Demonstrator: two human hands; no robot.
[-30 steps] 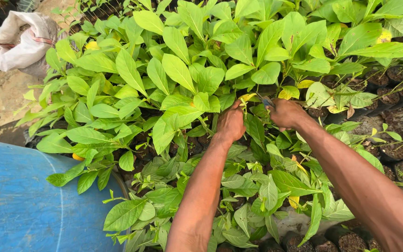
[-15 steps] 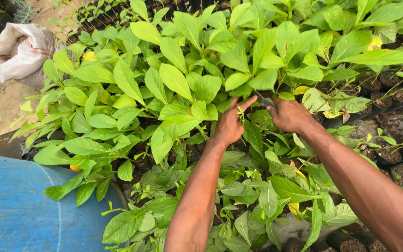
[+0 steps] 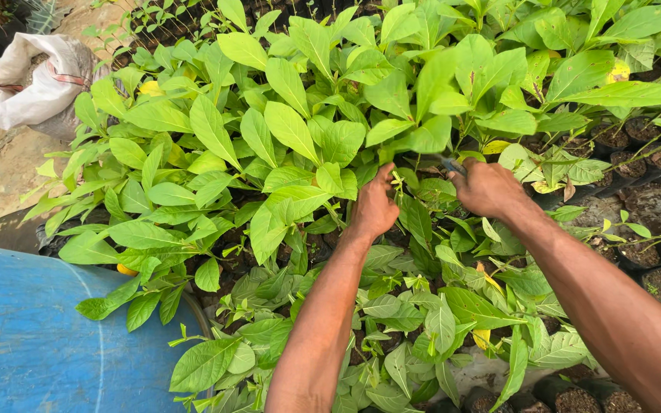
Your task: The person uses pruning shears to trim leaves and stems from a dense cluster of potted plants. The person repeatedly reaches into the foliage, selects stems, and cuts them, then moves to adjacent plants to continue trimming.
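Note:
Both of my arms reach into a dense bed of green leafy seedlings (image 3: 292, 130). My left hand (image 3: 374, 205) is closed around a thin seedling stem among the leaves. Just to its right, my right hand (image 3: 487, 187) is shut on a small dark cutting tool (image 3: 450, 164), whose tip pokes out toward the left hand. Leaves hide the fingertips and the stem's lower part.
A blue drum lid (image 3: 32, 336) fills the lower left corner. A white sack (image 3: 36, 80) lies on bare soil at the upper left. Black nursery pots (image 3: 652, 206) with dark soil stand at the right. A few yellowed leaves (image 3: 619, 73) show among the green.
Both hands have shifted slightly and drawn closer to one stem; the left hand's fingers, spread before, have closed on it. The view has moved a little.

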